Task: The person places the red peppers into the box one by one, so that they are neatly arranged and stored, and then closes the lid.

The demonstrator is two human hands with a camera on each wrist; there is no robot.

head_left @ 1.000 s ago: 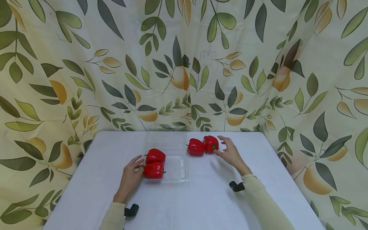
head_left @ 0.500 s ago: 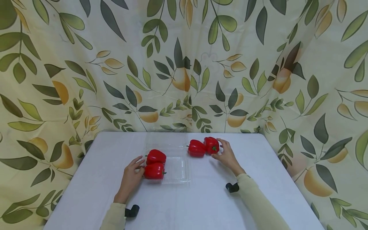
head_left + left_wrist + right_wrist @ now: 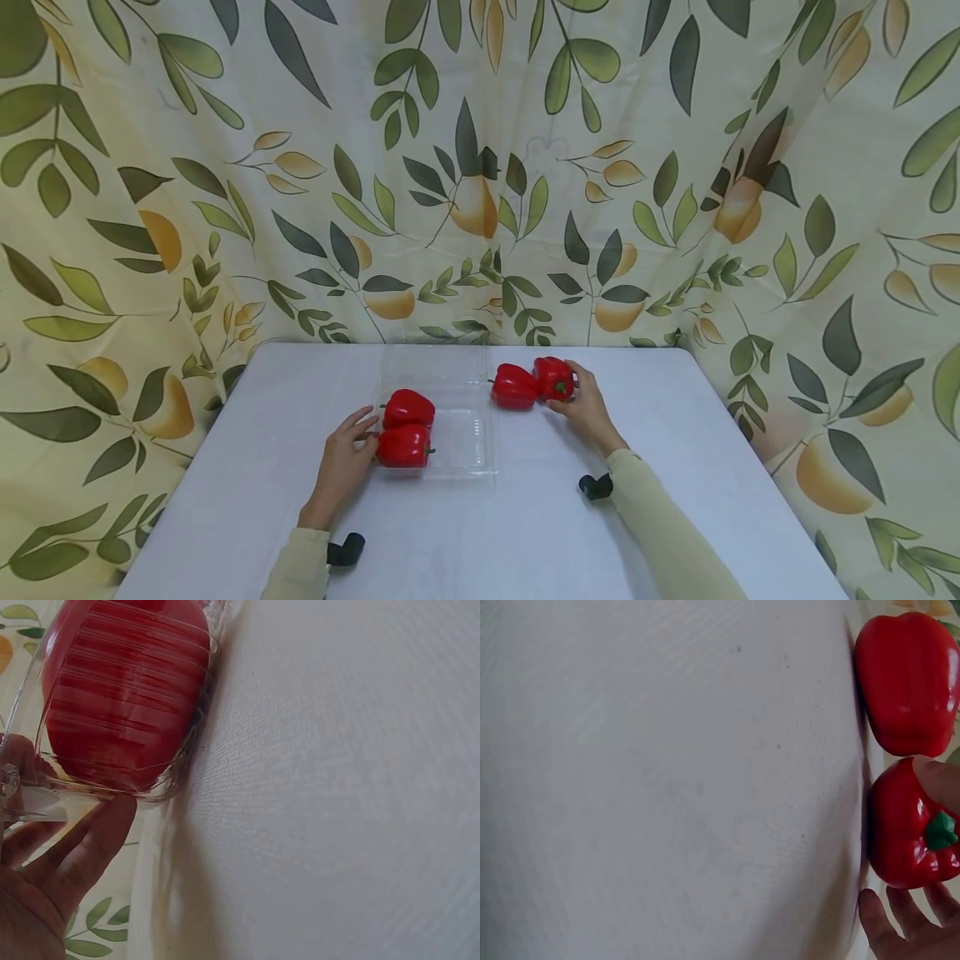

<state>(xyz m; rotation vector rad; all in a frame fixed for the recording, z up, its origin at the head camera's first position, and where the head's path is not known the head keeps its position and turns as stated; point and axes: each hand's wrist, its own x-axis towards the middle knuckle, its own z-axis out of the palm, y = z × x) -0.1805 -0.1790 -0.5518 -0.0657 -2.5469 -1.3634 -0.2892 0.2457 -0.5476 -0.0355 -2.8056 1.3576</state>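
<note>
Red peppers [image 3: 403,447] are seen in two pairs: two set in the left part of the clear container [image 3: 468,442], two placed to its right on the white-covered table [image 3: 525,533]. Behind the container its lid [image 3: 433,363] is laid open, and beyond that the space is closed off by a leaf-and-fruit-printed curtain [image 3: 600,192].

By the left wrist view, one pepper is blurred through ribbed plastic and the hand is cut off; by the right, the outer pepper is partly covered by the thumb. The container's edges are hard to make out.

The left hand [image 3: 343,462] is kept at the container's left side, as a second ago; whether its rim is pinched cannot be told. The pepper farthest right of the container is now gripped by the right hand [image 3: 587,408], whose fingers were earlier spread beside it.
</note>
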